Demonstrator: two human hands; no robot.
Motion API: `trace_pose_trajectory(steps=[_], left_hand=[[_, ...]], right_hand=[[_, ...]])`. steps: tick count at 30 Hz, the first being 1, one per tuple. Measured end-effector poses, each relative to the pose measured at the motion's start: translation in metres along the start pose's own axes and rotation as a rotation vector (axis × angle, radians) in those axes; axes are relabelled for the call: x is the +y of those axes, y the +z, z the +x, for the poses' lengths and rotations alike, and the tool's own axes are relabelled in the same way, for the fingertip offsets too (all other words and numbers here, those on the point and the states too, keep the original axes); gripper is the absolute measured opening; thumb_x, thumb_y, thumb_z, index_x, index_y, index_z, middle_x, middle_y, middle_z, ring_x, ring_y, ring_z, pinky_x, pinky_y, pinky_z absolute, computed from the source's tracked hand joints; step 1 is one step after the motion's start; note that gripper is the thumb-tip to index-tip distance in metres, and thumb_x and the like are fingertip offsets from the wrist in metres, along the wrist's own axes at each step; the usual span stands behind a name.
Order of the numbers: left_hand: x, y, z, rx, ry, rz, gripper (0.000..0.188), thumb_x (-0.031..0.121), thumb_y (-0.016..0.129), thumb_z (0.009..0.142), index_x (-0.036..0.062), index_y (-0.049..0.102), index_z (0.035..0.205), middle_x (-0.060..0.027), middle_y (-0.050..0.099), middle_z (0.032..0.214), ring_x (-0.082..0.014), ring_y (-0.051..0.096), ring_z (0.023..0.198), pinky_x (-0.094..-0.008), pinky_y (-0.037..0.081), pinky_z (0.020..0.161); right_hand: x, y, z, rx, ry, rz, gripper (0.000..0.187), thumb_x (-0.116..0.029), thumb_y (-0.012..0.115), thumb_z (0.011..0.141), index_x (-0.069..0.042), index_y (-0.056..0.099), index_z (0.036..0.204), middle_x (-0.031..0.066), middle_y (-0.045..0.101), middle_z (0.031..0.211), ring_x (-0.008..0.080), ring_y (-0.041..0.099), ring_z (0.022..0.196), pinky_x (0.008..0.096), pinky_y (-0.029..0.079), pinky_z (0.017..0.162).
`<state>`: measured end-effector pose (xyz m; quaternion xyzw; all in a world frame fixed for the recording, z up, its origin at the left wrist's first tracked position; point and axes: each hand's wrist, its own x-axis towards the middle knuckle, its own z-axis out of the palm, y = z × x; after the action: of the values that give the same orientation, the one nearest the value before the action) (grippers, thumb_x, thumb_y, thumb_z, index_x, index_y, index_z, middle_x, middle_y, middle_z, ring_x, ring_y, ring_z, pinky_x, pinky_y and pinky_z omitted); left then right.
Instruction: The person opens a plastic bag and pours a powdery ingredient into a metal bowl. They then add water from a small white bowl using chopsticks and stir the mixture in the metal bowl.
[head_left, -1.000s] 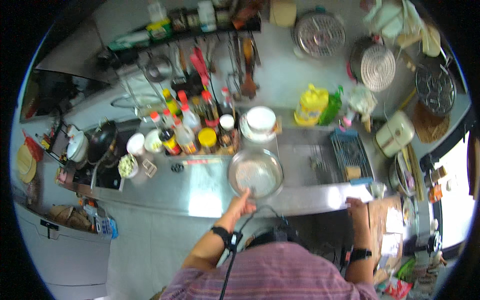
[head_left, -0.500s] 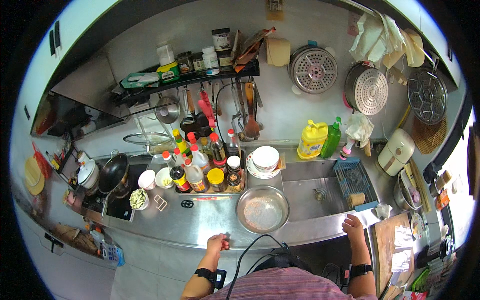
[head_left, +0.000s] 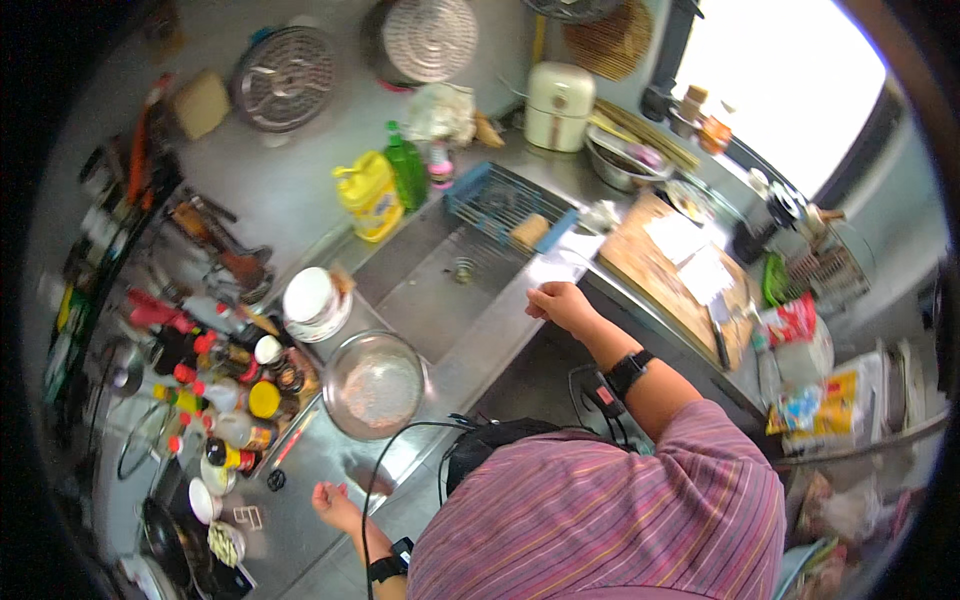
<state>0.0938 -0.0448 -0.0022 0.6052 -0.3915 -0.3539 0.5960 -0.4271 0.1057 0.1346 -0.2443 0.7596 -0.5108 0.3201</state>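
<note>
A: What changed?
B: View swung right. 1 s ago the left hand (head_left: 338, 507) overlapped the near rim of the steel bowl (head_left: 345, 362); now it's clear. Means the bowl has 0 hands on it and sits by itself on the counter (head_left: 318, 455).
A: Run it left to right, bowl as datum.
B: Bottles (head_left: 238, 428): left of bowl, clustered. Left hand: below-left of bowl in view, near, not touching. Fingers loosely bent, thumb apart, nothing held. Bowl: upright, pale stuff in the bottom. Sink (head_left: 415, 290): just beside bowl, up-right.
A: Right hand?
B: Right hand (head_left: 557, 304): right of bowl and a bit higher, well apart. Fingers curled in; looks empty, but too blurred to tell.
A: Past that?
B: Cutting board (head_left: 640, 240), farthest right of bowl, knife (head_left: 721, 340) on it.
A: So bowl's between the 2 hands?
B: Left to right, yes. Nearer the left.
</note>
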Motion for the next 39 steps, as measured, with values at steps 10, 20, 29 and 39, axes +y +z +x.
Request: trace_pose_trajectory(steps=[10,20,29,39], left_hand=[[0.042,0.062,-0.005,0.021,0.203,0.126,0.01,0.008,0.062,0.088,0.0,0.057,0.09,-0.004,0.054,0.079,-0.0124,0.047,0.07,-0.0253,0.042,0.067],[0.106,0.147,-0.043,0.006,0.456,0.256,0.022,0.008,0.06,0.089,-0.0039,0.058,0.108,-0.0096,0.06,0.094,-0.0177,0.056,0.081,-0.0282,0.046,0.076],[0.126,0.265,-0.125,-0.057,0.459,0.346,0.018,0.009,0.059,0.091,-0.0012,0.057,0.106,-0.0084,0.055,0.091,-0.017,0.052,0.081,-0.0291,0.044,0.075],[0.151,0.309,-0.165,-0.185,0.483,0.551,0.017,0.007,0.058,0.09,-0.0001,0.054,0.105,-0.0042,0.052,0.088,-0.0132,0.047,0.079,-0.0265,0.041,0.073]], right_hand=[[0.047,-0.136,-0.053,0.356,0.211,0.174,0.022,-0.027,0.063,0.091,-0.005,0.062,0.093,0.0064,0.068,0.079,0.0132,0.062,0.065,0.0261,0.048,0.057],[0.069,-0.3,0.011,0.721,0.049,-0.002,0.023,-0.026,0.066,0.085,-0.003,0.066,0.085,0.0051,0.068,0.074,0.0114,0.062,0.06,0.0264,0.048,0.057],[0.094,-0.409,0.199,0.86,0.354,-0.528,0.029,-0.036,0.067,0.081,-0.016,0.071,0.101,0.0125,0.068,0.106,0.0287,0.063,0.103,0.0393,0.049,0.089],[0.168,-0.445,0.326,0.902,0.436,-0.925,0.037,-0.029,0.071,0.076,-0.014,0.067,0.109,0.0114,0.061,0.114,0.0312,0.057,0.11,0.0414,0.049,0.09]])
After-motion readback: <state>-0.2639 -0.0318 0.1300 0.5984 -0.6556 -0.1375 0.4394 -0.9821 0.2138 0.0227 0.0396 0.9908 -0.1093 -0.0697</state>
